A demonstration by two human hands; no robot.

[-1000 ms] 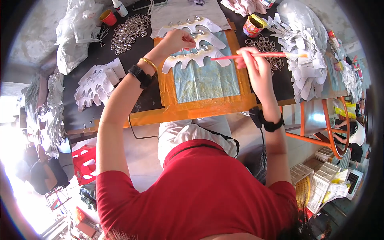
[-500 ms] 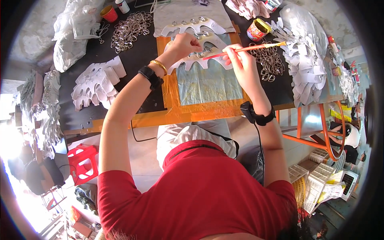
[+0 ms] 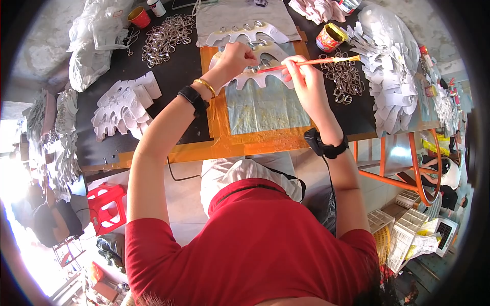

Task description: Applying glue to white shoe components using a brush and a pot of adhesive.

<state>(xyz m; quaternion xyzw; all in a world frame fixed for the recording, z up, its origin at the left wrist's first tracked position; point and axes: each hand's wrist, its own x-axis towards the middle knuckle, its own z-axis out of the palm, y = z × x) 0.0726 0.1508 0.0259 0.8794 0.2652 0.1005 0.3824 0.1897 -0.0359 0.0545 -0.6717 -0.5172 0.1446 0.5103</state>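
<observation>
My left hand [image 3: 235, 58] presses down on a white scalloped cut-out piece [image 3: 255, 77] with metal rings, lying on the orange work board [image 3: 219, 137]. My right hand [image 3: 302, 76] grips an orange-handled brush [image 3: 311, 62] that lies nearly level; its yellow, glue-laden tip points right toward the open glue can [image 3: 330, 36]. A second white scalloped piece with rings [image 3: 245, 33] lies just beyond the first. A silvery sheet [image 3: 265, 107] covers the board's middle.
A pile of metal rings [image 3: 166, 35] sits far left of the board, another [image 3: 347, 76] to its right. Stacks of white cut-outs lie at left [image 3: 122, 104] and right [image 3: 393, 92]. A red cup [image 3: 139, 16], a red stool [image 3: 108, 204] and an orange metal frame [image 3: 398, 173] are nearby.
My right hand with the brush has lifted away from the white piece and swung its tip rightward toward the glue can. My left hand stays on the piece.
</observation>
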